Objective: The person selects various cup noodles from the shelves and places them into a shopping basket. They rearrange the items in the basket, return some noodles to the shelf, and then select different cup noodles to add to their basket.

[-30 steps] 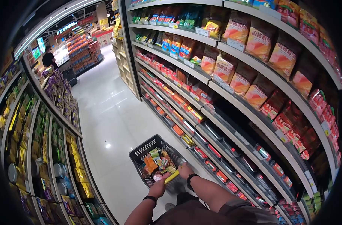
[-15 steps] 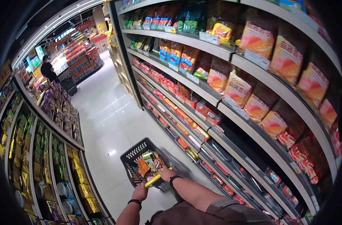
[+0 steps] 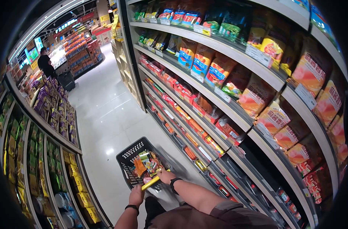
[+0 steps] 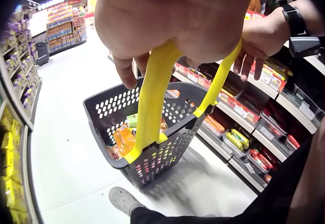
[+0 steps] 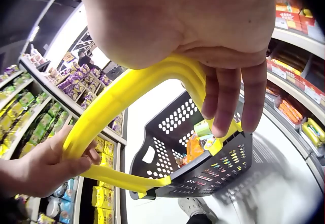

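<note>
A dark grey shopping basket (image 3: 122, 162) with perforated walls stands low in front of me, its yellow handle (image 3: 150, 184) raised toward my body. My left hand (image 3: 135, 195) grips the near left part of that handle. In the right wrist view, the thumb of my left hand (image 5: 51, 160) lies along the yellow bar. Farther right, my right hand (image 3: 166, 177) holds the handle under its palm, fingers hanging loosely over it. Inside the basket lie several packaged goods, among them an orange packet (image 4: 124, 140) and a green-labelled pack (image 5: 202, 127).
Tall shelves (image 3: 204, 95) of packaged food line the right side, close to my right arm. Lower shelves (image 3: 44, 168) with yellow and green bags run along the left. Tiled floor (image 3: 101, 114) stretches ahead, where a person in dark clothes (image 3: 46, 65) stands beside a dark bin-like container (image 3: 67, 80).
The basket and both hands have shifted left in the head view. The right-hand shelves have grown larger and slid right. Both hands have stayed on the handle.
</note>
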The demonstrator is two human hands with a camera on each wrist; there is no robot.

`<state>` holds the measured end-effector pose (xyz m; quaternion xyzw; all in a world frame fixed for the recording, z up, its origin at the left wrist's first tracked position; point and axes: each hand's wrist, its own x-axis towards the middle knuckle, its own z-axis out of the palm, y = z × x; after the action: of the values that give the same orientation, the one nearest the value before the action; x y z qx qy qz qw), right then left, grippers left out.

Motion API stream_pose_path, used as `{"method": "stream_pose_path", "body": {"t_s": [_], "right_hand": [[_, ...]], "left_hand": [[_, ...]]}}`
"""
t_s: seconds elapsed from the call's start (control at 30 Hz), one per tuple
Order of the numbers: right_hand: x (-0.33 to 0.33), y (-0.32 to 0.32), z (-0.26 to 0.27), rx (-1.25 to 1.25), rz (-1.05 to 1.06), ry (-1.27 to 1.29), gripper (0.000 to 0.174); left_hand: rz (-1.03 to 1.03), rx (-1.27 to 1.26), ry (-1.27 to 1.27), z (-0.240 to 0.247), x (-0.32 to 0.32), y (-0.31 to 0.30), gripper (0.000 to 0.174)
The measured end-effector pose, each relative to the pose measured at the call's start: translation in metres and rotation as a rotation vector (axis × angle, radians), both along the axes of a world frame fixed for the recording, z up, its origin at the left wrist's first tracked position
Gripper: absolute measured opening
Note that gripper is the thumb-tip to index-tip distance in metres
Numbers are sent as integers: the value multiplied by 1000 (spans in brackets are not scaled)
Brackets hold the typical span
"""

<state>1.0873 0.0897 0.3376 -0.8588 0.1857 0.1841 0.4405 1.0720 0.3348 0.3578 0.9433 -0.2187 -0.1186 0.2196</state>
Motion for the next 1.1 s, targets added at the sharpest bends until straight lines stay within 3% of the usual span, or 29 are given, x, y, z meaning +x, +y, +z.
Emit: {"method": "stream_pose_path", "body": {"t_s": [0.17,0.3,0.4,0.43,0.53,0.73,1.0,1.1], "right_hand": [[66,10,4,14,6,46,56],[115,22,12,-25,-41,14,56],[155,35,-13,-61,-72,79,55],[166,41,-20,-49,-164,41,51],[188,49,-15,-54,-182,23,51],[239,67,-29,10,-262,43,55],[298,79,-3,-60,-173,56,58],[321,76,0,26,-146,70,64]], "left_hand": [[-139,-99,-37,-12,74,20,26],[-181,9,92,-12,137,31,31],[-227,115,149,-2,182,41,28],[-255,96,146,-4,195,46,26],[-320,26,93,5,229,52,23],[-393,30,105,-9,302,74,33],[-384,33,90,3,382,83,27],[-384,54,68,9,410,81,25]]}}
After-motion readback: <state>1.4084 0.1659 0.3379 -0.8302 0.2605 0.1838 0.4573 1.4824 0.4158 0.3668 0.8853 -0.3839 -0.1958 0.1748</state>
